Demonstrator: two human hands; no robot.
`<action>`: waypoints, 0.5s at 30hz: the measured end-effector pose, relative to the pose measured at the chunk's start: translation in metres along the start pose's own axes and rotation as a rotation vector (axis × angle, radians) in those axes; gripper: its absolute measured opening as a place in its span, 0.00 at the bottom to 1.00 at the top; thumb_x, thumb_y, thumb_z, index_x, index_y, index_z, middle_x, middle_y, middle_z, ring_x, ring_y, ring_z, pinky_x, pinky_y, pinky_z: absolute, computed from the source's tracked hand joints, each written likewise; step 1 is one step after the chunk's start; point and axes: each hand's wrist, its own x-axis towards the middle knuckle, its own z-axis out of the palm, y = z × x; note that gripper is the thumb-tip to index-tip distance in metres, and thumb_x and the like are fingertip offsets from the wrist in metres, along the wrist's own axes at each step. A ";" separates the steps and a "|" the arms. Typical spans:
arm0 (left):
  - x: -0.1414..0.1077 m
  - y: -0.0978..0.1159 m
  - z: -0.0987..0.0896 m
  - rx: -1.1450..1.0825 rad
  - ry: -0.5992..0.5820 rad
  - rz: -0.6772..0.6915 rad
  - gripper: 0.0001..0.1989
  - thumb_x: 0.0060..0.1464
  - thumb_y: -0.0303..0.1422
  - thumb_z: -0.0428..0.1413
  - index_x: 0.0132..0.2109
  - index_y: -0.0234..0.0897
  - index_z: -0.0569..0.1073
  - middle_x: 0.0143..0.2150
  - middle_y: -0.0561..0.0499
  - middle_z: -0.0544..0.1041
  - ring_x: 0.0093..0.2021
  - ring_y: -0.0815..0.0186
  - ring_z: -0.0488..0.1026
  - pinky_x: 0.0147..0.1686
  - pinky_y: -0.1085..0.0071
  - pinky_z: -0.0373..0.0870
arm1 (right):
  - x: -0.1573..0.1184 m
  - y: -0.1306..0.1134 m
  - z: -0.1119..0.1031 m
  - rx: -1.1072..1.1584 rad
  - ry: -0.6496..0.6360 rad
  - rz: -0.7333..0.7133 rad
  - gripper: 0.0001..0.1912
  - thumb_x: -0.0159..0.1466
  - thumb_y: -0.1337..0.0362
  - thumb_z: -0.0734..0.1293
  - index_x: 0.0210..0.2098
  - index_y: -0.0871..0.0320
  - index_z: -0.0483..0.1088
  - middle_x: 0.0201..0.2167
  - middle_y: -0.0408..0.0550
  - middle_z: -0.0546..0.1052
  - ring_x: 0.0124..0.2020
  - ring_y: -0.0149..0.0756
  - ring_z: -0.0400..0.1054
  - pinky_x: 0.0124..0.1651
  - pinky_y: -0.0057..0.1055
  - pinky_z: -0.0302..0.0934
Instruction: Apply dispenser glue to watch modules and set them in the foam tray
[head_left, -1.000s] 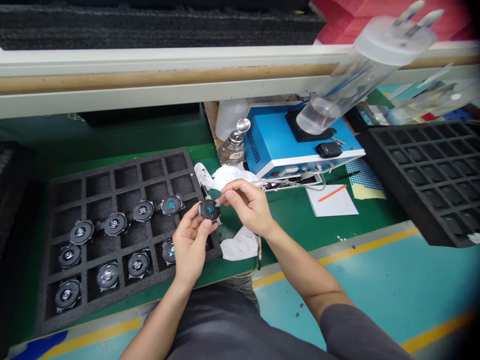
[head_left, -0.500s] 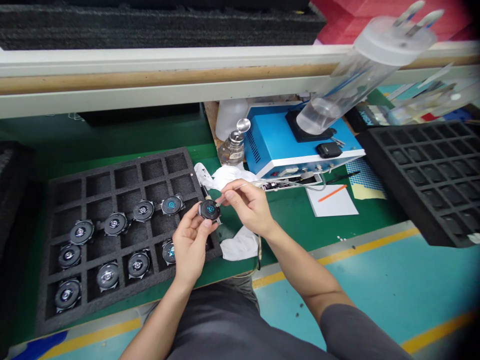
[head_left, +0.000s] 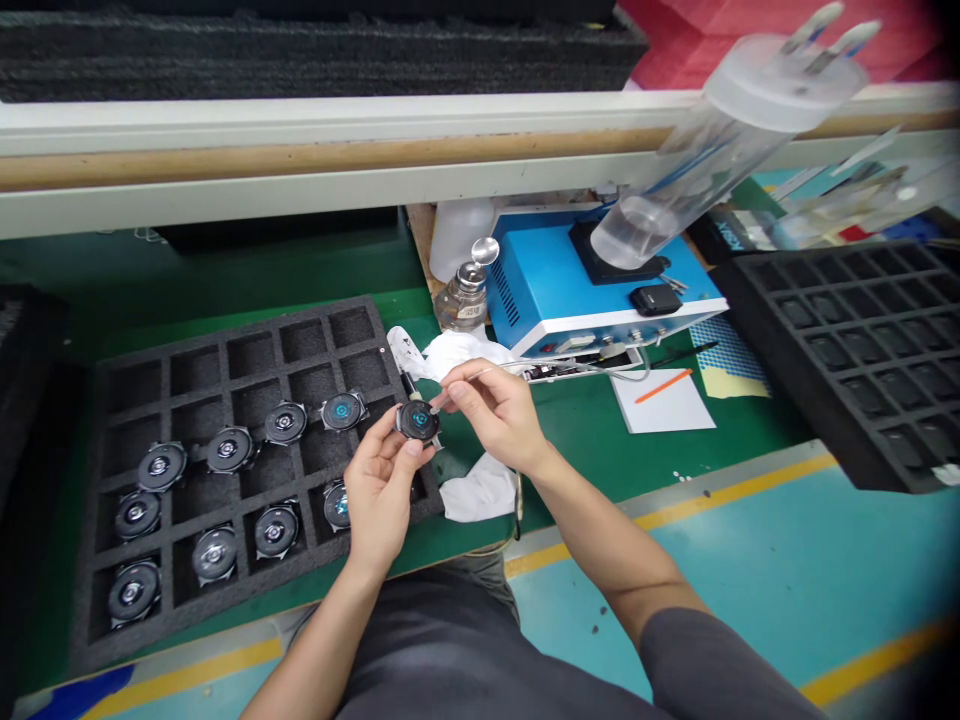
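My left hand (head_left: 384, 485) grips a round black watch case (head_left: 417, 421) by its edge, with blue showing at the middle of its face. My right hand (head_left: 496, 412) is closed around a slim pen-like tool (head_left: 437, 404), its tip at the upper right rim of the watch case. Fingers hide most of the tool; a thin clear tube runs off behind the hand to the right. Left of my hands lies a black foam tray (head_left: 259, 478) with square pockets. Several similar watch cases (head_left: 277, 529) sit in the pockets or rest across the dividers.
Beyond my hands stand a glass pump bottle (head_left: 462, 300) and a blue machine (head_left: 540, 275) carrying a tall clear cylinder (head_left: 694, 170). White cloths (head_left: 480, 490) lie close by. An orange stick (head_left: 664, 386) rests on white paper (head_left: 667, 415). Another foam tray (head_left: 840, 300) is at right.
The view has shifted very slightly. Both hands, the watch case and the tool keep the same position relative to each other.
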 end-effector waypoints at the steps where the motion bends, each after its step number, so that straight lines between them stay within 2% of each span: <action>1: 0.000 0.000 0.000 0.001 0.000 0.000 0.22 0.56 0.37 0.67 0.57 0.39 0.77 0.51 0.44 0.83 0.48 0.61 0.82 0.45 0.69 0.82 | 0.000 0.000 0.000 0.001 -0.001 0.000 0.08 0.71 0.58 0.67 0.40 0.57 0.74 0.36 0.45 0.78 0.33 0.30 0.79 0.36 0.26 0.73; 15: 0.000 -0.002 -0.001 -0.010 -0.019 0.010 0.21 0.58 0.36 0.66 0.57 0.41 0.77 0.52 0.45 0.83 0.49 0.61 0.82 0.45 0.70 0.82 | 0.000 -0.002 0.000 -0.018 -0.006 0.016 0.11 0.71 0.56 0.67 0.39 0.57 0.73 0.35 0.46 0.78 0.34 0.32 0.79 0.36 0.27 0.74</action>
